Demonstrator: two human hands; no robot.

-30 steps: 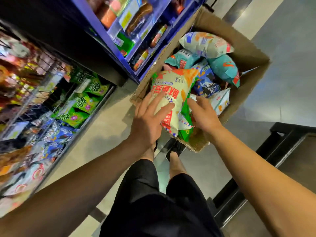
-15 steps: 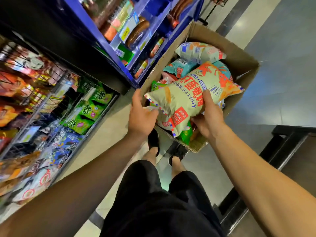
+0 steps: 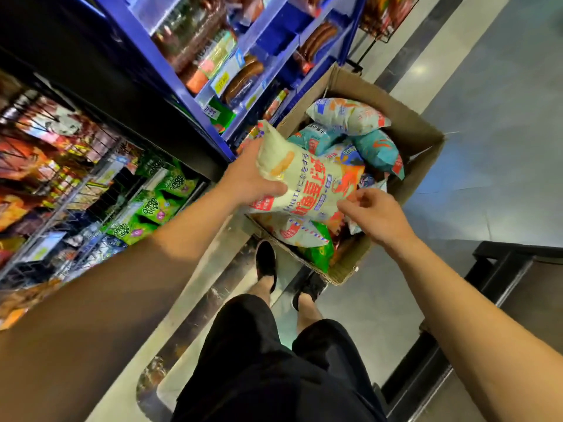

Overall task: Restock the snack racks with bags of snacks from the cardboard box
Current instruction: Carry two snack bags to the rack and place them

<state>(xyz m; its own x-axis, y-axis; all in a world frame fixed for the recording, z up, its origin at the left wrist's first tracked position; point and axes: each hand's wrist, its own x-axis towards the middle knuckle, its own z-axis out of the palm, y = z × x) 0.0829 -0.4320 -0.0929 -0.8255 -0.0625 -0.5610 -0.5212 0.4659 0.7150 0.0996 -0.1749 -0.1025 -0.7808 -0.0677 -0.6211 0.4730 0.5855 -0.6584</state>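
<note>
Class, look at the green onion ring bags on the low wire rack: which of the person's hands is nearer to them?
Left. The left hand, holding the pale green snack bag, is just right of the onion ring bags. The right hand is farther away, over the cardboard box.

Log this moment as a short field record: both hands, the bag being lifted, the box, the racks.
left hand: grips the pale green snack bag at its left end
right hand: fingers loosely curled beside the bag's right end; contact unclear
bag position: lifted above the cardboard box
box contents: more bags, among them teal bags
box location: on the floor, by the blue shelf
snack rack: at left, holds green bags
</note>
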